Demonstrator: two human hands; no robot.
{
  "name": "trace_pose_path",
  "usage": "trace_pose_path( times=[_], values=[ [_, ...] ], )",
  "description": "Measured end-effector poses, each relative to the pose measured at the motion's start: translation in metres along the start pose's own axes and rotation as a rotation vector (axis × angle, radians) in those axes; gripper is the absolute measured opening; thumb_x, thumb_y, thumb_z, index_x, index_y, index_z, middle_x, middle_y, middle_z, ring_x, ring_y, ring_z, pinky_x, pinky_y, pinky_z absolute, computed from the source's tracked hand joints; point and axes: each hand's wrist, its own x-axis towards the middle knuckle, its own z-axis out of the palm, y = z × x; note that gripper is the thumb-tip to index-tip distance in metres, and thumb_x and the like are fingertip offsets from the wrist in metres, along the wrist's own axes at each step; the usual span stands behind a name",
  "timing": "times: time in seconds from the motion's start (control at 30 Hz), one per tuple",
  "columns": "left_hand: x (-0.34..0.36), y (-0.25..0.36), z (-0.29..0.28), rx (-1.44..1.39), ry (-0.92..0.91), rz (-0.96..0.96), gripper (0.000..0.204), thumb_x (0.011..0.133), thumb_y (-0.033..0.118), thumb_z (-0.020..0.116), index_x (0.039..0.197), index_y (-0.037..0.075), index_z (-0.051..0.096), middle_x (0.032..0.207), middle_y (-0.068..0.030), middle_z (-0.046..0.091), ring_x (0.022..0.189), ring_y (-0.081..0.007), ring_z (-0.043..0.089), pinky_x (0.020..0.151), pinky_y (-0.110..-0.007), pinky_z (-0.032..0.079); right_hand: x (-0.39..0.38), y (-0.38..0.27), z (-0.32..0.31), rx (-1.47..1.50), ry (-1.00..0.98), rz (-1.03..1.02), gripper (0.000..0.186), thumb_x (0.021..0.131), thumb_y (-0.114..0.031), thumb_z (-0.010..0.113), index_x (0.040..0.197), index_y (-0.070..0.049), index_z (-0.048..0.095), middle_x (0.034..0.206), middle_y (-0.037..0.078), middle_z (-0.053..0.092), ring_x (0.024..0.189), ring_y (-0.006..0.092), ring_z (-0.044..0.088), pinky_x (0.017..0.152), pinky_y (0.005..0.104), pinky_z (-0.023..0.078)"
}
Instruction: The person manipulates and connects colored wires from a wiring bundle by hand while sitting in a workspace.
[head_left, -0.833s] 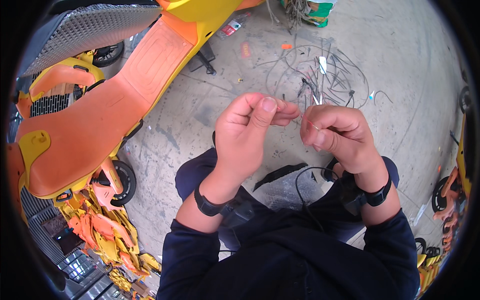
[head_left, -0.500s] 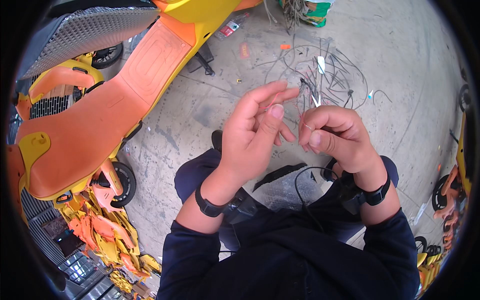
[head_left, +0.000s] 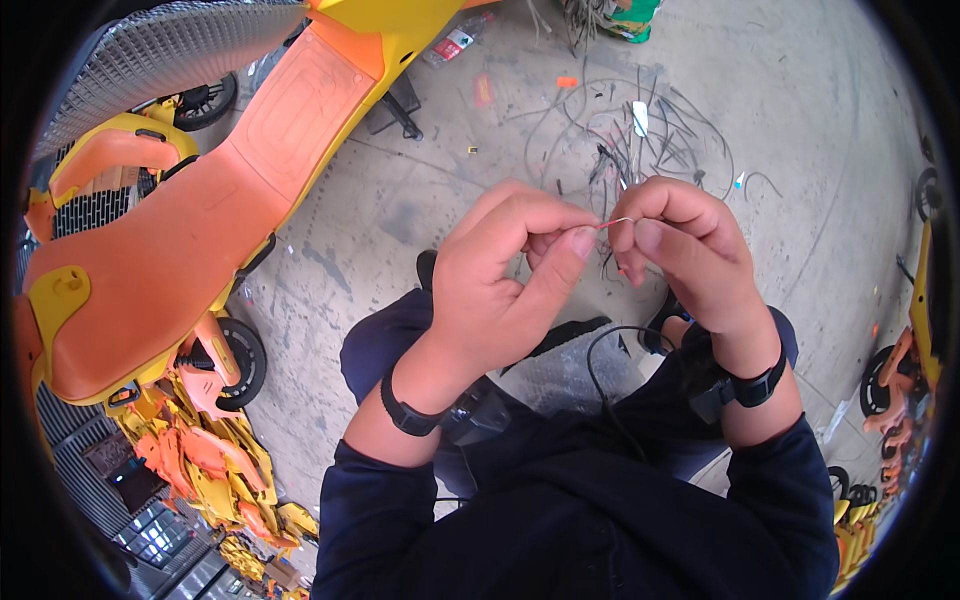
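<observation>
A thin red wire with a pale, bare-looking end runs between my two hands, above the floor. My left hand pinches its red part between thumb and forefinger. The pale end meets the thumb and bent forefinger of my right hand, which are closed on it. What lies inside the right hand's curled fingers is hidden. Just beyond my hands, a loose tangle of dark wires lies on the concrete, partly covered by the right hand. A white flat piece rests among them.
An orange and yellow scooter body stands on the left, with piled yellow and orange panels behind it. A plastic bottle and a green bag lie at the far side. Bubble wrap sits between my legs.
My hands have come together. The left thumb and forefinger have closed on the red wire, and the right hand has risen slightly. The wire is now stretched between both hands.
</observation>
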Motion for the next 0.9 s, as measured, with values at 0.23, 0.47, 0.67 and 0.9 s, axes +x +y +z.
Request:
trace_pose_path(
  times=[0.23,0.47,0.67,0.9],
  values=[
    [-0.003,-0.001,0.0,-0.009,0.039,-0.121,0.002,0.084,0.003,0.065,0.084,0.004,0.063,0.073,-0.0012,0.054,0.058,-0.007,0.045,0.053,-0.021,0.038,0.006,-0.001,0.007,-0.841,0.102,-0.378,0.018,0.083,-0.004,0.067,0.1,-0.001,0.063,0.084,0.005,0.063,0.074,0.0134,0.061,0.067,0.0263,0.048],
    [0.0,0.0,0.002,0.076,0.02,-0.078,0.003,0.083,0.003,0.066,0.083,0.004,0.063,0.07,-0.0011,0.053,0.057,-0.0069,0.044,0.052,-0.021,0.037,0.003,0.003,0.006,-0.97,0.128,-0.344,0.017,0.081,-0.004,0.068,0.098,-0.004,0.065,0.086,0.009,0.067,0.079,0.0223,0.066,0.071,0.0293,0.05],
    [-0.001,-0.002,0.003,0.049,-0.012,-0.115,0.004,0.083,0.003,0.066,0.083,0.004,0.062,0.071,-0.001,0.053,0.058,-0.0068,0.044,0.053,-0.021,0.037,0.004,0.001,0.008,-0.99,0.165,-0.361,0.01,0.085,-0.002,0.061,0.094,-0.004,0.064,0.077,0.007,0.062,0.067,0.0201,0.059,0.061,0.0286,0.046],
    [-0.002,-0.005,0.001,-0.072,-0.011,-0.153,0.005,0.087,0.006,0.064,0.085,0.003,0.061,0.072,-0.0002,0.052,0.06,-0.0063,0.044,0.057,-0.021,0.037,0.0,-0.004,0.016,-0.944,0.179,-0.226,0.007,0.086,-0.003,0.059,0.092,-0.004,0.063,0.073,0.007,0.059,0.056,0.0168,0.053,0.052,0.0271,0.042]
  ],
)
